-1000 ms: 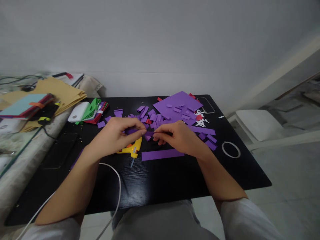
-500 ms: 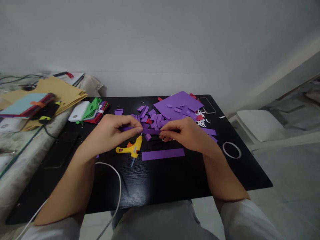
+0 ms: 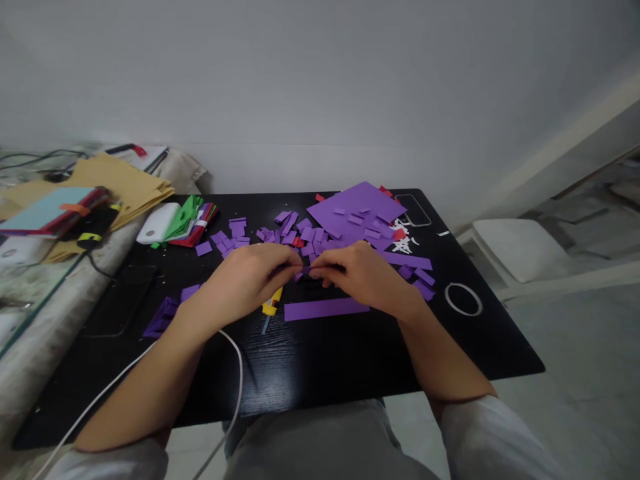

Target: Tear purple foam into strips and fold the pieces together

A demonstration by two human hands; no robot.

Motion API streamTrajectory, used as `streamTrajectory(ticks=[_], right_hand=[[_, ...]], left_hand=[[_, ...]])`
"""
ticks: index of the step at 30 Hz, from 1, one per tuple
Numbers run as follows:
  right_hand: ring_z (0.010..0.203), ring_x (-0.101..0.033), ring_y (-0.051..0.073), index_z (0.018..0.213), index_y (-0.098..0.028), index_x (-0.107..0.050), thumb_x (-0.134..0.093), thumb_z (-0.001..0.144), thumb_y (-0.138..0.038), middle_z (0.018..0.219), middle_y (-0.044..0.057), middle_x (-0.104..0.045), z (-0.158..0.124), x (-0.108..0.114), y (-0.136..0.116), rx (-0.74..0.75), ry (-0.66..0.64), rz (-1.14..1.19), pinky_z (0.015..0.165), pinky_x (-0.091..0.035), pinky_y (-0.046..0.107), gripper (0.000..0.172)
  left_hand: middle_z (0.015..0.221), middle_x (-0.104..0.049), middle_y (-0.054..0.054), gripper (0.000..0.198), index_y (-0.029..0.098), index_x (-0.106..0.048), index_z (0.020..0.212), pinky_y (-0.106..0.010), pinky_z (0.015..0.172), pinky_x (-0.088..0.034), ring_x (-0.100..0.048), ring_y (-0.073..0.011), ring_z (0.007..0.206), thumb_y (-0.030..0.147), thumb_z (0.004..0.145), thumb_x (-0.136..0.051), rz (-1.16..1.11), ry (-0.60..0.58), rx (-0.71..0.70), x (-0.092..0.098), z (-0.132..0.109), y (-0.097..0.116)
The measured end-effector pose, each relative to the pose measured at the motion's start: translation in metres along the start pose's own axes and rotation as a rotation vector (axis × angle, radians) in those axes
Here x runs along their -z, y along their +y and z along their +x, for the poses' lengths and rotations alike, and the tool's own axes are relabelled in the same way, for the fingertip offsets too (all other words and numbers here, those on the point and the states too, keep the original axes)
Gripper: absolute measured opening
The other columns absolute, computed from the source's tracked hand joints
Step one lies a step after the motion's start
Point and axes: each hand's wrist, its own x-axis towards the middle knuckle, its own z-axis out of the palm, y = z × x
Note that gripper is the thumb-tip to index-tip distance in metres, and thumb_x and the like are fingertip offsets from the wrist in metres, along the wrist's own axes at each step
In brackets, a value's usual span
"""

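Note:
Between my fingertips is a purple paper strip (image 3: 307, 270), mostly hidden by the fingers. My left hand (image 3: 260, 273) pinches its left end, and my right hand (image 3: 347, 267) pinches its right end, the two nearly touching. Below my left hand a yellow glue gun (image 3: 271, 303) lies on the table, its handle covered by that hand. A flat purple strip (image 3: 326, 309) rests in front of my hands. Behind them are many small purple paper pieces (image 3: 289, 227) with a few red scraps among them.
On the black table (image 3: 320, 373) a purple sheet (image 3: 345, 207) lies at the back, with white scraps (image 3: 403, 241) beside it. A white ring (image 3: 463, 300) is at the right, folded purple paper (image 3: 163, 318) at the left. A white cable (image 3: 239, 373) runs under my left arm.
My left hand has moved right, closer to my right hand, which shifted slightly left. Less of the held strip shows, the glue gun's handle is now covered, and more purple pieces at the left are uncovered.

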Motion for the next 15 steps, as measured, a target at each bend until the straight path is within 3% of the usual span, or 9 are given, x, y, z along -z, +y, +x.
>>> streamTrajectory(ticks=[4, 9, 15], right_hand=[[0.068, -0.076, 0.016, 0.094, -0.022, -0.082, -0.071, 0.098, -0.020, 0.077, 0.000, -0.081, -0.002, 0.007, 0.001, -0.008, 0.010, 0.050, 0.068, -0.054, 0.027, 0.012], [0.070, -0.076, 0.016, 0.093, -0.024, -0.082, -0.070, 0.098, -0.023, 0.080, -0.001, -0.082, -0.004, 0.019, 0.007, -0.025, 0.059, 0.058, 0.069, -0.055, 0.028, 0.013], [0.075, -0.075, 0.017, 0.093, -0.024, -0.082, -0.071, 0.097, -0.023, 0.082, 0.000, -0.082, -0.003, 0.024, 0.013, -0.020, 0.067, -0.051, 0.071, -0.050, 0.029, 0.012]], left_hand=[[0.089, -0.079, -0.001, 0.022, 0.022, -0.075, 0.101, -0.026, 0.068, -0.047, -0.070, -0.0163, 0.073, 0.036, 0.103, -0.059, -0.063, -0.021, 0.044, 0.014, -0.002, -0.003], [0.088, -0.079, -0.001, 0.027, 0.022, -0.077, 0.095, -0.026, 0.069, -0.049, -0.070, -0.0164, 0.073, 0.046, 0.099, -0.064, -0.128, 0.040, 0.095, 0.032, -0.007, -0.019], [0.089, -0.079, -0.002, 0.028, 0.022, -0.077, 0.094, -0.026, 0.069, -0.049, -0.069, -0.0165, 0.074, 0.048, 0.097, -0.067, -0.138, 0.052, 0.140, 0.036, -0.009, -0.029]])
